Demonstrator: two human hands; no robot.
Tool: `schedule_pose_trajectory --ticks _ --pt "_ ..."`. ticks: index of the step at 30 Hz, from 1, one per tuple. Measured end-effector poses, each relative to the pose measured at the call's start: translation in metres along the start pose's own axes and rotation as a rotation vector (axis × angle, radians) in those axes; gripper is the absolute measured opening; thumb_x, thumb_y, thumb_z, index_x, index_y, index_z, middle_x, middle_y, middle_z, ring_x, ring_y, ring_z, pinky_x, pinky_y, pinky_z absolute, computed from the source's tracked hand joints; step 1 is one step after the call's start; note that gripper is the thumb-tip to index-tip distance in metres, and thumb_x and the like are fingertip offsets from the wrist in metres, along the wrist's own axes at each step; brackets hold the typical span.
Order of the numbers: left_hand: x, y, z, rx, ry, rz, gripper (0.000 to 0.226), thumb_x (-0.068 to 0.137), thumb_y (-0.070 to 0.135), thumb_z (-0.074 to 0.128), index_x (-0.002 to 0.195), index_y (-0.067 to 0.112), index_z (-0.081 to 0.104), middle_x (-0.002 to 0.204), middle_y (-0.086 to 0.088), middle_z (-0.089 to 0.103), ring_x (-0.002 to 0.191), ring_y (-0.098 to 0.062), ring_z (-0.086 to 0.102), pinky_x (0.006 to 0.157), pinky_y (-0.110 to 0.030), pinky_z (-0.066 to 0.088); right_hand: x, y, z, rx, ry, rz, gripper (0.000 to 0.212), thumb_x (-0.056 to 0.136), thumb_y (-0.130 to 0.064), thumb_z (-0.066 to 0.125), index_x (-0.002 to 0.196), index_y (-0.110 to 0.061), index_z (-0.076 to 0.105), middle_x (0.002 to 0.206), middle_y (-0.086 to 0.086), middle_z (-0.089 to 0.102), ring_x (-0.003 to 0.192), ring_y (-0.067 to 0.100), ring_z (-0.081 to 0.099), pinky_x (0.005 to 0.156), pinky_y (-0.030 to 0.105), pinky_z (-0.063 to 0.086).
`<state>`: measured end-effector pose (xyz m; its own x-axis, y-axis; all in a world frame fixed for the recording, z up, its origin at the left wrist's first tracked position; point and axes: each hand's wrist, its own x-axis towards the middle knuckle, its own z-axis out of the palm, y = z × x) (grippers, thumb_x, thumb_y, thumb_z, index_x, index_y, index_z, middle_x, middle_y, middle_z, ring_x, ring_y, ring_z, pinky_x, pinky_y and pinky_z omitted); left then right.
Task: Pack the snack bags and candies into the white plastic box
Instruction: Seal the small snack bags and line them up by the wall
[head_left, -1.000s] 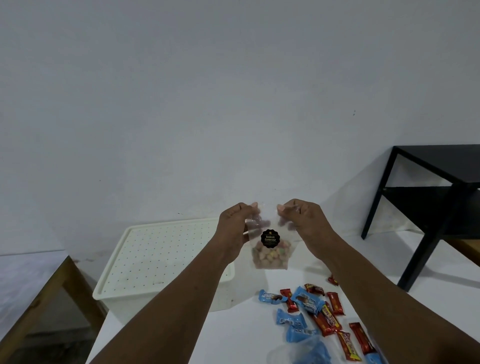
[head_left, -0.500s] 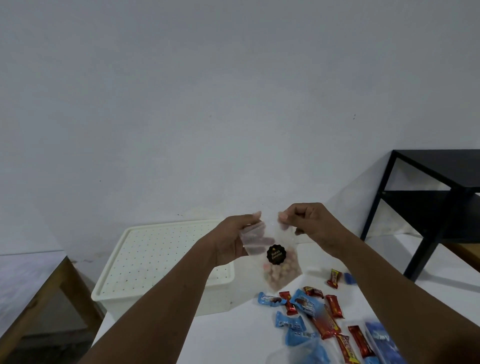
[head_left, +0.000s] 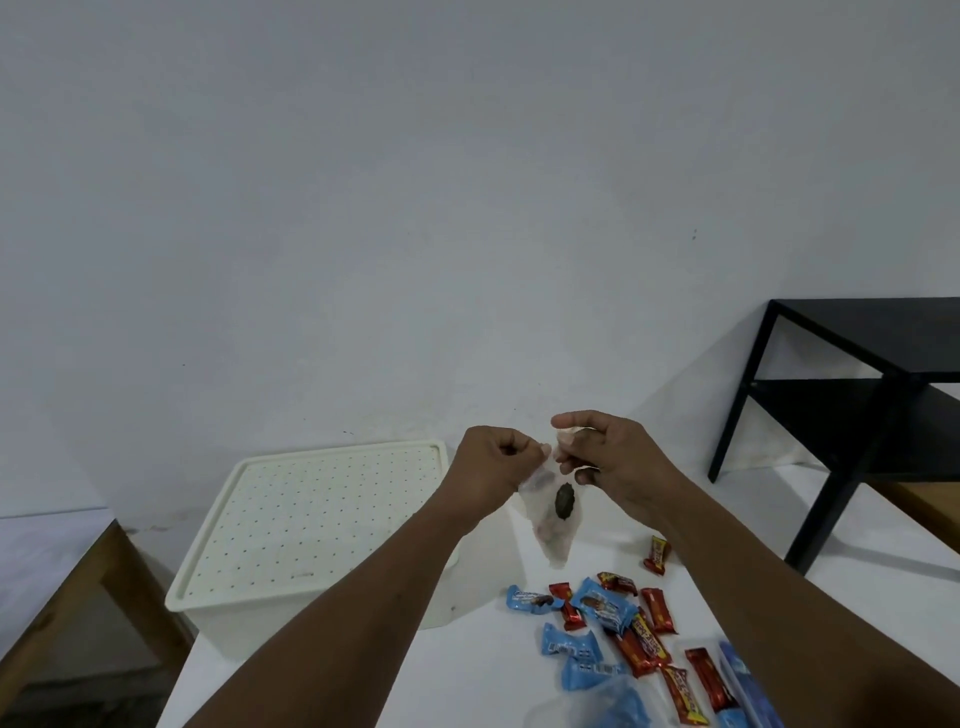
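A small clear snack bag (head_left: 553, 514) with a round black sticker hangs in the air above the white table (head_left: 467, 670). My left hand (head_left: 491, 470) and my right hand (head_left: 605, 457) both pinch its top edge, close together. The bag is turned edge-on and blurred. The white plastic box (head_left: 311, 525) stands to the left with its dotted lid on. Several red and blue wrapped candies (head_left: 618, 618) lie scattered on the table below the bag, and one red candy (head_left: 655, 555) lies apart to the right.
A black shelf table (head_left: 852, 410) stands at the right against the white wall. A wooden table edge (head_left: 67, 597) shows at the lower left. A blue packet (head_left: 748, 686) lies at the bottom right edge.
The bag has twisted from facing me to nearly edge-on. My hands have drawn closer together at its top, and my left hand has closed onto the top edge.
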<state>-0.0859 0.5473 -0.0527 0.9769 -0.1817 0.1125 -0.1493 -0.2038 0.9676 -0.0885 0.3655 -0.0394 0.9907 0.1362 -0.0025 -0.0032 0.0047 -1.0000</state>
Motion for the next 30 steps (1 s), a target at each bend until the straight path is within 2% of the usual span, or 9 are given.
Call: schedule_pose_trajectory --ticks 4,7,10,12,14,17,22,26,30 --pt "0.006 -0.003 0.003 -0.052 0.008 -0.016 0.019 0.087 0.025 0.073 0.081 0.008 0.071 0.075 -0.011 0.069 0.068 -0.022 0.064 0.068 -0.037 0.057 0.004 0.004 -0.007 0.033 0.001 -0.012 0.023 0.092 -0.005 0.062 0.115 -0.008 0.066 0.082 0.017 0.068 0.07 0.023 0.062 0.067 0.034 0.05" --pt "0.007 -0.006 0.006 -0.076 0.015 0.008 0.013 0.089 0.019 0.071 0.089 0.008 0.064 0.093 -0.018 0.069 0.085 -0.03 0.071 0.071 -0.037 0.062 0.01 0.008 -0.012 0.061 0.12 -0.016 0.021 0.093 -0.004 0.059 0.113 -0.006 0.066 0.08 0.016 0.069 0.07 0.023 0.062 0.07 0.035 0.05" --pt "0.008 -0.018 0.005 -0.047 -0.027 -0.009 0.018 0.09 0.019 0.066 0.08 0.004 0.07 0.101 -0.004 0.072 0.098 -0.022 0.068 0.088 -0.044 0.058 0.019 0.013 -0.023 0.201 0.262 0.037 0.02 0.092 -0.001 0.059 0.111 -0.003 0.065 0.081 0.016 0.069 0.07 0.024 0.062 0.066 0.032 0.051" --pt "0.008 -0.033 0.01 0.061 -0.11 -0.026 0.021 0.088 0.025 0.069 0.075 0.011 0.078 0.115 0.009 0.07 0.109 -0.01 0.063 0.097 -0.034 0.05 0.025 0.017 -0.031 0.264 0.31 0.078 0.02 0.091 0.0 0.06 0.11 -0.002 0.064 0.083 0.018 0.068 0.069 0.024 0.062 0.064 0.031 0.052" --pt "0.008 -0.049 0.023 0.214 -0.177 -0.009 0.01 0.085 0.032 0.074 0.087 0.025 0.082 0.124 0.015 0.064 0.115 -0.002 0.057 0.096 -0.021 0.043 0.029 0.023 -0.036 0.273 0.302 0.107 0.02 0.091 0.0 0.06 0.111 -0.001 0.064 0.083 0.018 0.068 0.068 0.024 0.063 0.065 0.032 0.052" --pt "0.019 -0.073 0.051 0.308 -0.113 0.01 0.022 0.086 0.029 0.073 0.107 0.027 0.077 0.115 0.01 0.07 0.107 -0.009 0.064 0.096 -0.032 0.052 0.031 0.034 -0.041 0.242 0.235 0.154 0.019 0.093 -0.005 0.06 0.112 -0.005 0.064 0.084 0.016 0.069 0.072 0.024 0.063 0.068 0.034 0.053" --pt "0.048 -0.097 0.08 0.141 -0.011 -0.174 0.016 0.083 0.014 0.074 0.092 0.026 0.08 0.097 0.004 0.077 0.083 -0.023 0.074 0.084 -0.046 0.059 0.039 0.069 -0.087 -0.096 0.323 0.156 0.029 0.089 -0.041 0.066 0.106 -0.023 0.051 0.099 0.009 0.064 0.088 0.019 0.059 0.081 0.039 0.05" --pt "0.081 -0.113 0.108 0.11 0.001 -0.269 0.013 0.08 0.014 0.076 0.089 0.023 0.08 0.094 -0.001 0.077 0.081 -0.016 0.07 0.082 -0.038 0.058 0.048 0.113 -0.137 -0.066 0.141 0.311 0.019 0.086 -0.037 0.068 0.085 -0.022 0.058 0.102 0.0 0.064 0.108 0.022 0.056 0.09 0.043 0.043" --pt "0.125 -0.131 0.141 0.096 0.001 -0.35 0.011 0.08 0.015 0.079 0.091 0.018 0.079 0.097 -0.007 0.076 0.082 -0.018 0.069 0.077 -0.029 0.055 0.085 0.143 -0.173 0.001 -0.004 0.43 0.021 0.091 -0.029 0.065 0.103 -0.013 0.072 0.109 0.004 0.073 0.109 0.023 0.065 0.1 0.051 0.046"
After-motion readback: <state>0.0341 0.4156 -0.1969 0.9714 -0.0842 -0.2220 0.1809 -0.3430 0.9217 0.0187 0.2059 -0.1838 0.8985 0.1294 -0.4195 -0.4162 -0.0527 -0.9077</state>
